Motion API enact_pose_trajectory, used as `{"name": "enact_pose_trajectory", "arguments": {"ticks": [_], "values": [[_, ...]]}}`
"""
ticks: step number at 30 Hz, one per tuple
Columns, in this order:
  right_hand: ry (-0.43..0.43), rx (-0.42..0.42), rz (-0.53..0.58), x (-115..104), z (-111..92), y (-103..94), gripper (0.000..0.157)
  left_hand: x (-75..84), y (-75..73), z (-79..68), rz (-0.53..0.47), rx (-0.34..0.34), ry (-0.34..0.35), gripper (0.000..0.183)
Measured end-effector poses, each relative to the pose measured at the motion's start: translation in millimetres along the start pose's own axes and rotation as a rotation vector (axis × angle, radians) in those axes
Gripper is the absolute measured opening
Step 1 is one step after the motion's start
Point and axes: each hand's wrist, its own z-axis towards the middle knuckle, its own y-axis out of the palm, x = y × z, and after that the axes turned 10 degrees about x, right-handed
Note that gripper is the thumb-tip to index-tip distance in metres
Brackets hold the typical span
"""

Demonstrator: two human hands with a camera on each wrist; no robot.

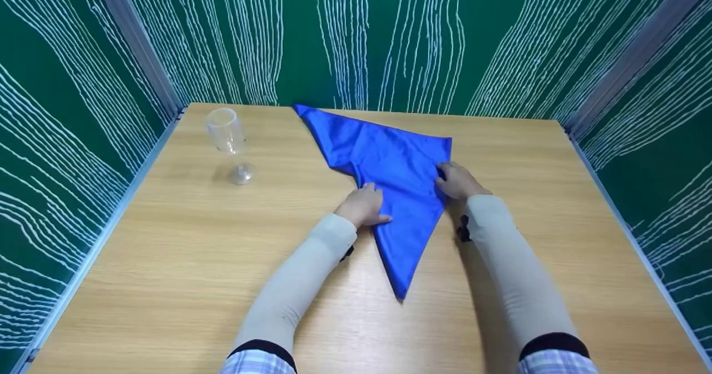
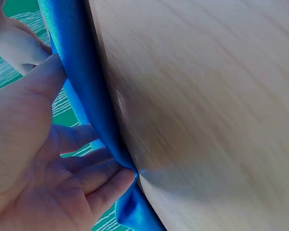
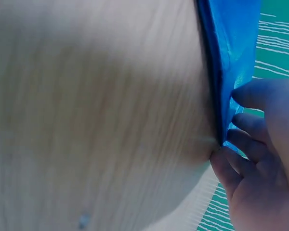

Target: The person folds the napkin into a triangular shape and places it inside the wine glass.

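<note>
Between the left hand (image 1: pixel 362 204) and the right hand (image 1: pixel 459 180), the cloth (image 1: pixel 403 168) is plain bright blue, shining lighter in places and darkening along its folds, while the table (image 1: pixel 194 262) around both hands is pale tan with fine wood grain. Behind the hands come pale grey sleeves (image 1: pixel 303 260), black bands (image 1: pixel 555 341) and blue-and-white checked cuffs (image 1: pixel 556 363). Beyond them stand a colourless, clear glass (image 1: pixel 227 132), green walls (image 1: pixel 300 34) streaked with wavy white lines, and greyish posts (image 1: pixel 136 43).
</note>
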Motion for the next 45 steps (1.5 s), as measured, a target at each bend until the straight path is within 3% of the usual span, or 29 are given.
{"name": "enact_pose_trajectory", "arguments": {"ticks": [10,16,23,35,45], "values": [[0.020,0.016,-0.122,-6.7,-2.6,6.2,0.054,-0.2,1.4,-0.9,0.003,-0.011,-0.007,0.079],[-0.039,0.051,-0.200,-4.0,-6.6,5.5,0.049,-2.3,-1.3,-2.1,-0.009,-0.013,0.002,0.079],[-0.169,0.126,-0.318,-0.7,-15.7,2.3,0.029,-8.6,-5.0,-5.9,-0.030,-0.001,0.014,0.077],[-0.248,0.196,-0.307,-5.7,-31.9,-6.9,0.021,-18.6,-11.0,-10.3,-0.098,-0.023,-0.011,0.083],[-0.319,0.206,-0.313,-5.7,-43.9,-5.7,0.015,-26.1,-13.8,-12.0,-0.140,-0.048,-0.025,0.088]]}}
